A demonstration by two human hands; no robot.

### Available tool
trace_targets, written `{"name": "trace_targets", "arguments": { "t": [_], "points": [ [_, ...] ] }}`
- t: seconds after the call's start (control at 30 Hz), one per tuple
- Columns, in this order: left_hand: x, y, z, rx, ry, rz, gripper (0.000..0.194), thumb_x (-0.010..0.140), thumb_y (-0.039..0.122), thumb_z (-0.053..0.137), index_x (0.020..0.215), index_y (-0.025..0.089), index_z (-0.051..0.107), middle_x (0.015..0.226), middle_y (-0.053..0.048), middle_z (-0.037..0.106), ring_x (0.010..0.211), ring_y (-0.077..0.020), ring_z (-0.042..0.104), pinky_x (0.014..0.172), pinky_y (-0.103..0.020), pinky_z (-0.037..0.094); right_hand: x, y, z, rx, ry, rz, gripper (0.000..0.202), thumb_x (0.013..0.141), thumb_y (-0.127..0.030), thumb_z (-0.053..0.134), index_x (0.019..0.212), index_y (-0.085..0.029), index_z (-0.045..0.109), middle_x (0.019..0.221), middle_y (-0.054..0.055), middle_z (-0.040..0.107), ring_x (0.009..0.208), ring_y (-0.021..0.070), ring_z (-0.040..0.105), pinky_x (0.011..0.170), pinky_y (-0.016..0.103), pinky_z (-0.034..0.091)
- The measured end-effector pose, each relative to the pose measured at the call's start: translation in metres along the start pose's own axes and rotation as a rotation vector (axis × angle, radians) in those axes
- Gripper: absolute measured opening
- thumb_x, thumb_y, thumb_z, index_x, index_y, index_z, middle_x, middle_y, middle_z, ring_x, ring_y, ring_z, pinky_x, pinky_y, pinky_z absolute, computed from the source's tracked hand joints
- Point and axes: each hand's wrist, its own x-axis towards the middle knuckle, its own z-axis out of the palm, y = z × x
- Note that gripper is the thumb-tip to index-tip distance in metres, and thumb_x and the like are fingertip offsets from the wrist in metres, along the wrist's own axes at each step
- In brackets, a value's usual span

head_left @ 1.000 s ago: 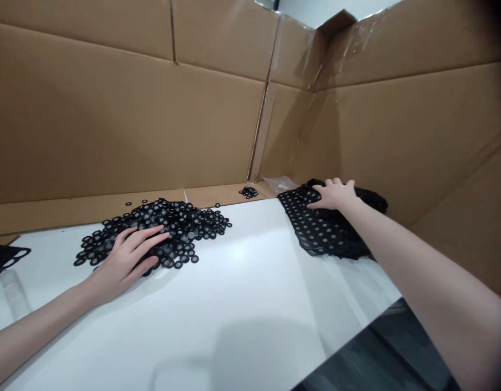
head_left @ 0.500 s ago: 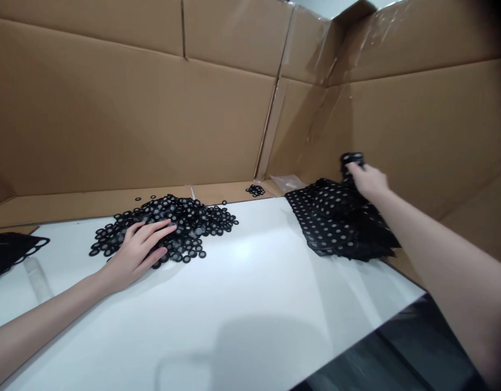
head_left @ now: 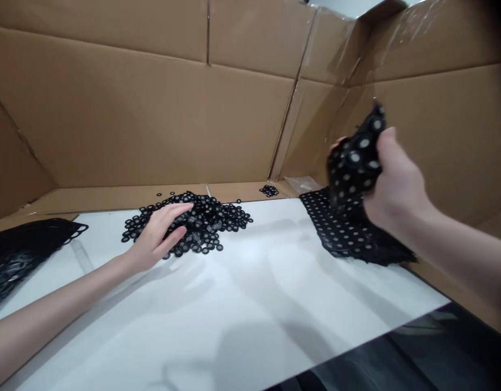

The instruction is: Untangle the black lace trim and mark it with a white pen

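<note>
My left hand (head_left: 163,233) is over the near left side of a pile of small black rings (head_left: 201,214), its fingers stretched and the thumb apart. Whether the fingertips touch the rings is hard to see. On the right, my right hand (head_left: 397,179) grips a bent, floppy black sheet (head_left: 354,157) with rows of pale round dots. That sheet is raised above the table and slightly blurred. Below it lies a stack of similar dotted sheets (head_left: 340,231) on the white tabletop.
A black bag or bundle (head_left: 30,250) lies at the left edge. A small cluster of rings (head_left: 269,190) sits at the back near a clear plastic scrap (head_left: 301,183). Tall cardboard walls (head_left: 144,119) enclose the white table (head_left: 234,304) at the back and sides.
My right hand has lifted the dotted sheet up off the stack and toward me. My left hand stays at the pile, with its fingers raised a little. The view has turned slightly left.
</note>
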Motion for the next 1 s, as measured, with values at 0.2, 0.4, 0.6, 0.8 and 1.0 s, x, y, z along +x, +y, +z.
{"name": "trace_targets", "arguments": {
  "t": [0.2,0.4,0.6,0.8,1.0],
  "points": [
    [0.010,0.049,-0.013,-0.544,-0.207,-0.103,0.061,0.094,0.039,0.050,0.148,0.031,0.024,0.151,-0.006,0.037,0.139,-0.0258,0.034,0.113,-0.042,0.032,-0.084,-0.067,0.055,0.578,-0.396,0.495,0.043,0.094,-0.047,0.035,0.094,-0.022,0.070,0.098,0.008,0.072,0.105,0.0282,0.065,0.088,0.047,0.056],
    [-0.002,0.061,-0.013,-0.966,-0.608,-0.394,0.033,0.084,0.038,0.066,0.106,0.014,0.063,0.109,-0.009,0.067,0.098,-0.0212,0.064,0.088,-0.034,0.051,-0.103,-0.078,0.069,0.762,-0.467,0.689,0.042,0.091,-0.043,0.036,0.086,-0.021,0.072,0.103,0.006,0.073,0.107,0.0241,0.065,0.096,0.039,0.053],
    [-0.013,0.046,-0.050,-0.752,-0.582,-0.486,0.027,0.084,0.040,0.063,0.083,0.012,0.062,0.078,-0.001,0.064,0.070,-0.0119,0.058,0.065,-0.021,0.046,-0.115,-0.056,0.081,0.858,-0.492,0.803,0.042,0.085,-0.039,0.036,0.094,-0.019,0.072,0.119,0.008,0.069,0.119,0.0249,0.059,0.105,0.040,0.046],
    [-0.027,0.041,-0.097,-0.111,-0.474,-0.348,0.033,0.090,0.042,0.052,0.073,0.014,0.060,0.065,0.002,0.056,0.057,-0.0092,0.048,0.052,-0.020,0.034,-0.137,-0.023,0.107,0.560,-0.783,0.750,0.044,0.074,-0.036,0.066,0.116,-0.023,0.063,0.119,0.009,0.069,0.104,0.0282,0.067,0.088,0.045,0.055],
    [-0.078,0.029,-0.110,0.487,-0.289,0.399,0.024,0.095,0.015,0.044,0.105,0.020,0.065,0.076,-0.002,0.066,0.062,-0.0126,0.053,0.062,-0.025,0.038,-0.154,0.002,0.117,0.110,-1.061,-0.618,0.040,0.091,-0.008,0.038,0.119,-0.023,0.062,0.115,0.006,0.071,0.110,0.0194,0.064,0.099,0.042,0.045]
  ]
}}
